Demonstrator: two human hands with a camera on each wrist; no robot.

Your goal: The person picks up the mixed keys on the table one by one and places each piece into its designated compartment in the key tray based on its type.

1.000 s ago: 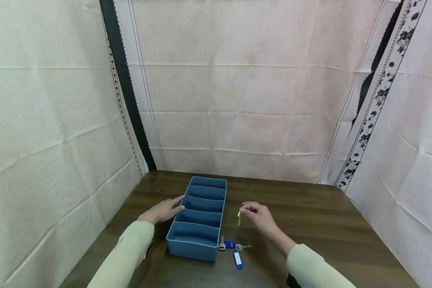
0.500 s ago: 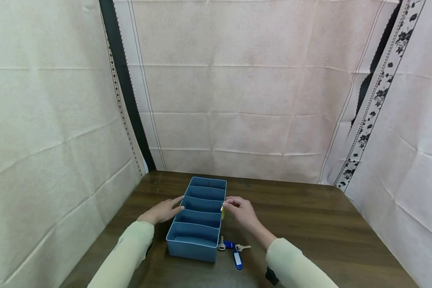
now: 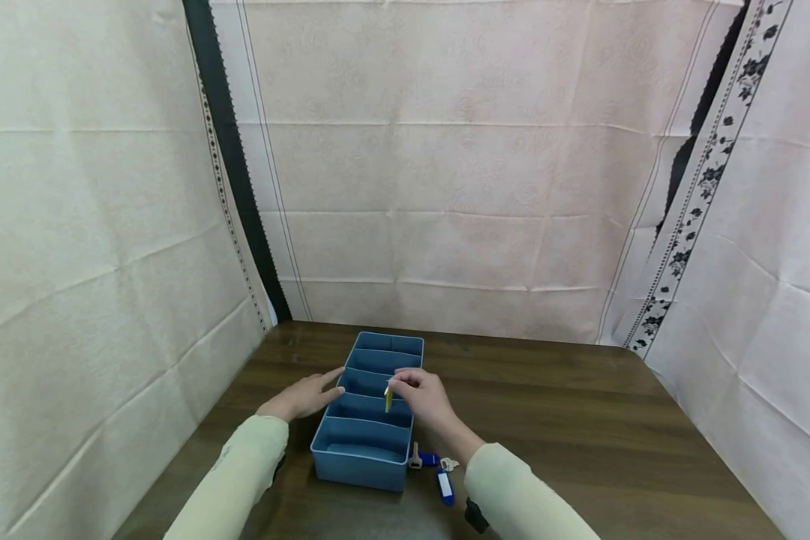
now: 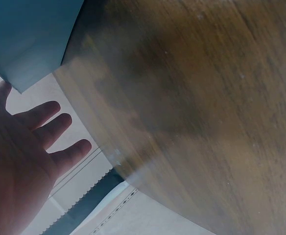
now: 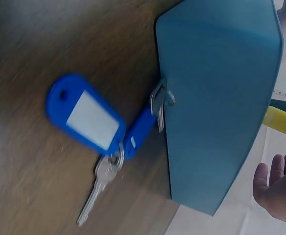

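A long blue organizer box (image 3: 358,471), split by dividers into several compartments, stands on the table. My left hand (image 3: 304,397) rests at its left wall near the rim, fingers extended. The left wrist view has that hand (image 4: 20,156) with spread fingers beside the box's corner. Above the middle compartments, my right hand (image 3: 421,394) pinches something from which a yellow key tag (image 3: 388,399) hangs. That yellow tag (image 5: 282,122) shows just past the box wall in the right wrist view; any key on it is hidden by the fingers.
Two keys with blue tags lie on the brown table (image 3: 580,435) against and near the box's right side. One blue tag (image 5: 86,115) has a white label; the other blue tag (image 5: 140,129) lies by the box wall. Pale cloth (image 3: 445,187) hangs around the table.
My right hand has moved left with the yellow key tag, from beside the box to over its compartments. My left hand has stayed at the left wall.
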